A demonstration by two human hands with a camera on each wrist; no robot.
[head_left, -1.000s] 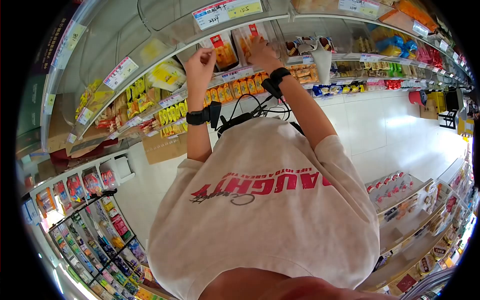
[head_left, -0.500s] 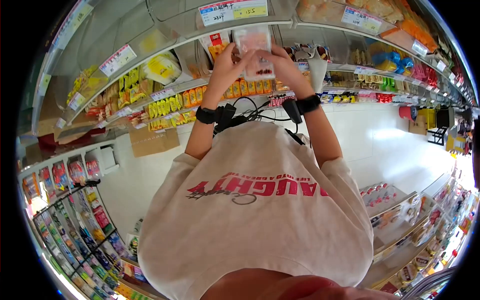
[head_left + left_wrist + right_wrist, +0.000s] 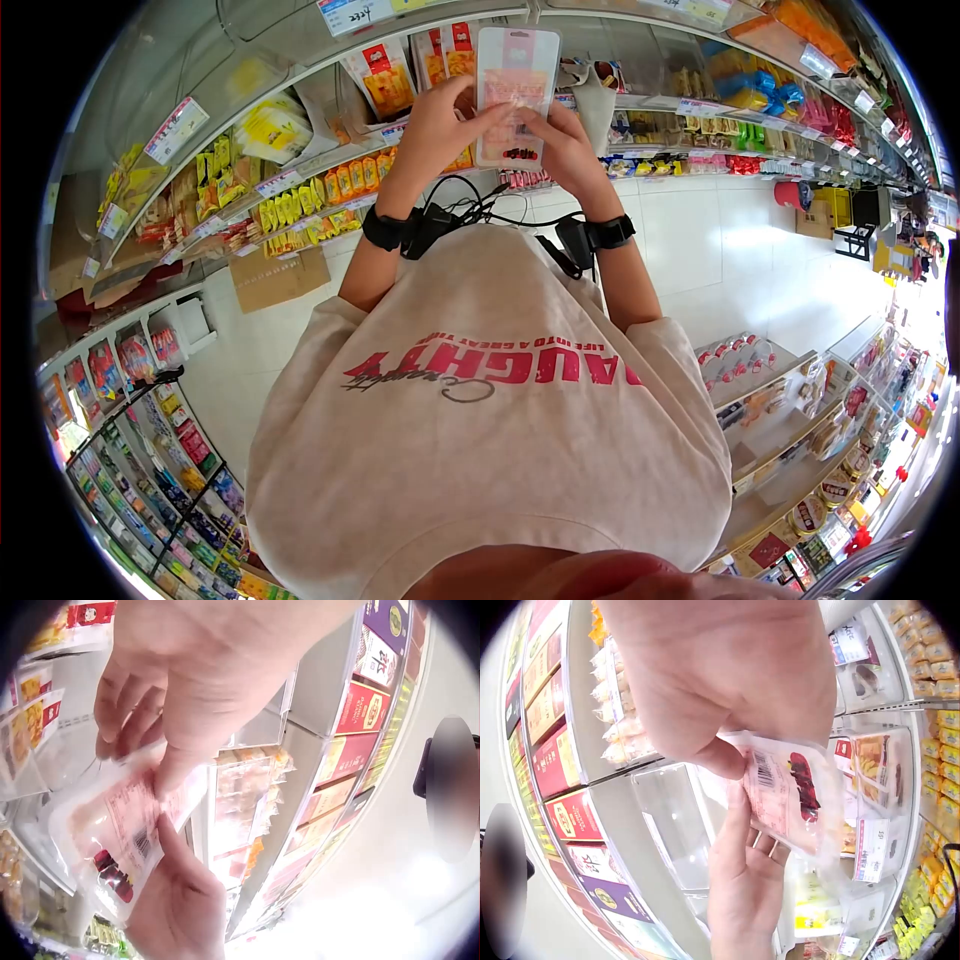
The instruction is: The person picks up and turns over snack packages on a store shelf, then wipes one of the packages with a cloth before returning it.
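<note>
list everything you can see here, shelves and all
packet: one, clear with pink contents and a barcode label, held up in front of the shelves
hanging packets: several, clear with orange contents and red labels, upper shelf behind it
yellow packets: many, yellow, lower shelf on the left
cardboard: one, brown, on the floor below that shelf
price tags: several, mostly white, on the shelf edges
floor: white tiles
sweatshirt: one, pale with red letters
wrist bands: two, black, with cables
left hand: pinches the packet's left edge
right hand: holds its lower right edge
</note>
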